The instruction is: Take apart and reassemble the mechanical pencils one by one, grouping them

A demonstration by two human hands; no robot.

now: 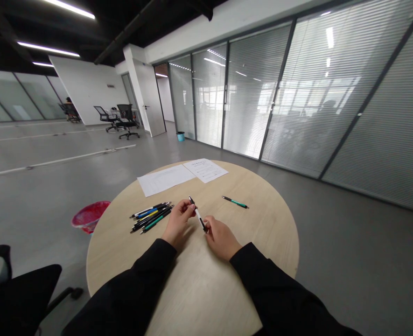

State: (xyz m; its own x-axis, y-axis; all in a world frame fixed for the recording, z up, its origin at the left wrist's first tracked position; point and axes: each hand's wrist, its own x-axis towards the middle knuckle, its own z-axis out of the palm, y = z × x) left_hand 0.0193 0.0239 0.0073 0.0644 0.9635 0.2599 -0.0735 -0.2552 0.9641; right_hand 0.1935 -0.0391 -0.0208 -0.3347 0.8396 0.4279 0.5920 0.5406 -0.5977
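Observation:
A white pen with black ends is held tilted above the round table between my two hands. My left hand is closed on it near its upper end, thumb and fingers pinching the barrel. At the lower end, my right hand is closed with its fingertips against the pen. Just left of my left hand lies a pile of several pens, in black, white, blue, yellow and green. A single green and black pen rests on the table, beyond my right hand and apart from it.
Two printed paper sheets lie at the far side of the round wooden table. A red-lined bin stands on the floor to the left. Nearer on that side is a black chair. Glass partitions with blinds run along the right.

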